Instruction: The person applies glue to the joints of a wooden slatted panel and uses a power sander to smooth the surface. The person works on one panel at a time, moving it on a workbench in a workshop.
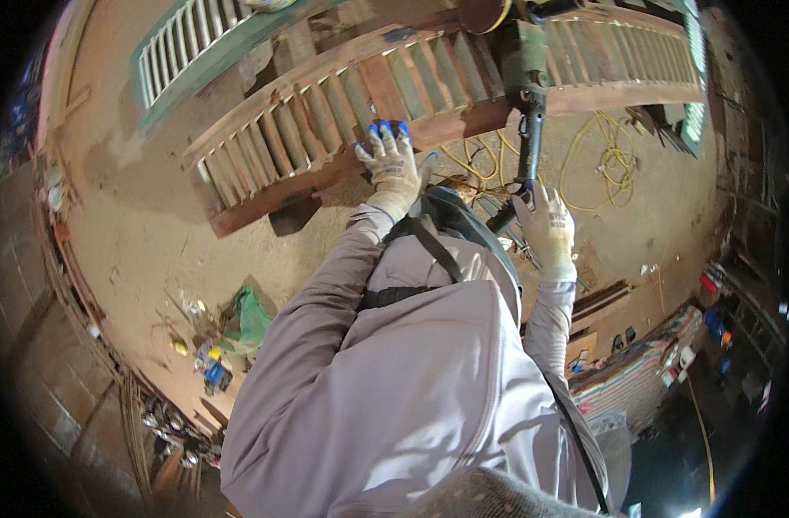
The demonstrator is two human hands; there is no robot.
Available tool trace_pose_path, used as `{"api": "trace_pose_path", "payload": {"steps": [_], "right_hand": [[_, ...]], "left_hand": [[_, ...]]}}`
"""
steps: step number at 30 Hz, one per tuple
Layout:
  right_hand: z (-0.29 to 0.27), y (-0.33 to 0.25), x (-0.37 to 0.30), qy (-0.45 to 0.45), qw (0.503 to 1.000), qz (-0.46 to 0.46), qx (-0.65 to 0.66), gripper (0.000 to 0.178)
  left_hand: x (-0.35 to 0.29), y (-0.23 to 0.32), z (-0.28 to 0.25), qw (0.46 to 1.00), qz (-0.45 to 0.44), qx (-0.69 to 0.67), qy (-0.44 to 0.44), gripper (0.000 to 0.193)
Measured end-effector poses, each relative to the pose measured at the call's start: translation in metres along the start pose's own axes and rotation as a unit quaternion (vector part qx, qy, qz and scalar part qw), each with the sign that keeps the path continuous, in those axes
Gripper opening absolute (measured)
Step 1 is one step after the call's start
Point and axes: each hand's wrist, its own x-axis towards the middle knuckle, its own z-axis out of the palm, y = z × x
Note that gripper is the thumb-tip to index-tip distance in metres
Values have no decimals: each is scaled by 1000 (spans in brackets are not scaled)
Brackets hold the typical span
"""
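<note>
Head view: left hand (388,162) lies flat and open on the shutter (394,95)'s lower rail; right hand (545,226) grips the sander (527,104) handle, just right of it.

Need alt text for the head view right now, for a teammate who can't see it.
A person in a grey long-sleeved top presses the gloved left hand on the frame of a weathered reddish louvred shutter, while the gloved right hand grips the handle of a dark power tool set against it. A yellow cable loops on the dusty floor beyond.
</note>
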Motion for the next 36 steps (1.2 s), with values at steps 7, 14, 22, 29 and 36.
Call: {"api": "trace_pose_path", "payload": {"steps": [7, 14, 22, 29, 36], "right_hand": [[47, -1, 54, 88, 981, 127, 118, 87], [65, 39, 113, -142, 682, 260, 669, 43], [74, 43, 115, -125, 688, 238, 673, 42], [60, 45, 114, -161, 699, 237, 656, 42], [73, 52, 116, -168, 672, 229, 684, 38]], "left_hand": [[36, -31, -22, 996, 67, 30, -50, 88], [48, -27, -49, 994, 43, -35, -90, 82], [142, 114, -132, 899, 334, -213, 189, 71], [274, 259, -163, 929, 273, -179, 175, 77], [286, 258, -139, 937, 279, -188, 100, 77]]}}
